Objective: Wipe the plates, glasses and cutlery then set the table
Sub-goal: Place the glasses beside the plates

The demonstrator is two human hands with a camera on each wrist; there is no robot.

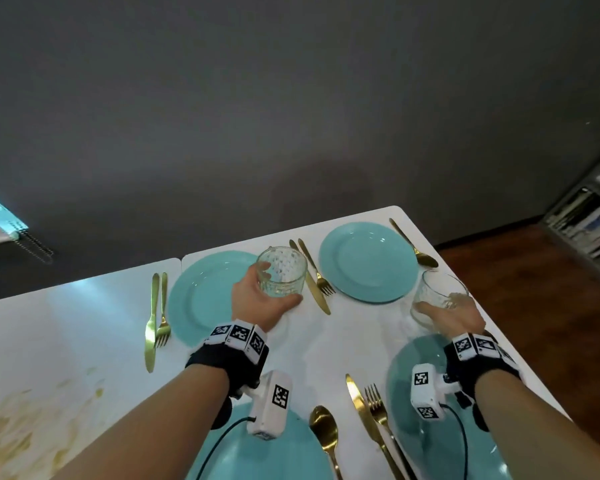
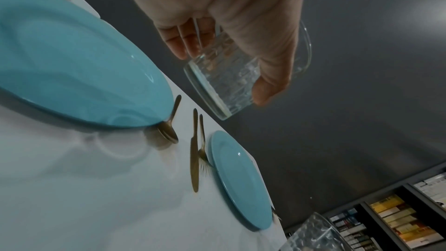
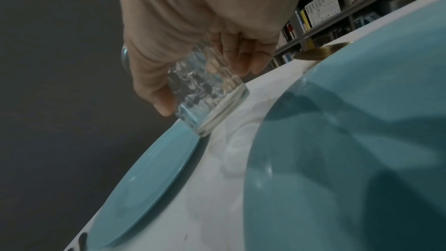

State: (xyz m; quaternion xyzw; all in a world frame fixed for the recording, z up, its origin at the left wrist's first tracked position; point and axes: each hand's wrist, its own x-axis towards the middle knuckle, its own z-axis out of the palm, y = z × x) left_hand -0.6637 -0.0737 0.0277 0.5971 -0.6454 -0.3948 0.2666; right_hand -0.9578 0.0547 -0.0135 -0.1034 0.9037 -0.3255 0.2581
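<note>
Glasses, one per hand: our left hand (image 1: 262,303) curls around a patterned glass (image 1: 282,274), held clear of the tabletop (image 1: 84,317) between two teal plates (image 1: 201,296). Our right hand (image 1: 456,315) wraps a second glass (image 1: 437,296), seemingly just above the tabletop's edge, though blur obscures contact. Both glasses look empty; the plates carry nothing.

Four plates lie on the worktop (image 1: 84,306): far left plate (image 1: 201,299), far right plate (image 1: 368,261), two near ones. Between the far plates lie a knife (image 1: 312,285) and fork (image 1: 317,268). A bookshelf (image 1: 589,223) stands right of the worktop.
</note>
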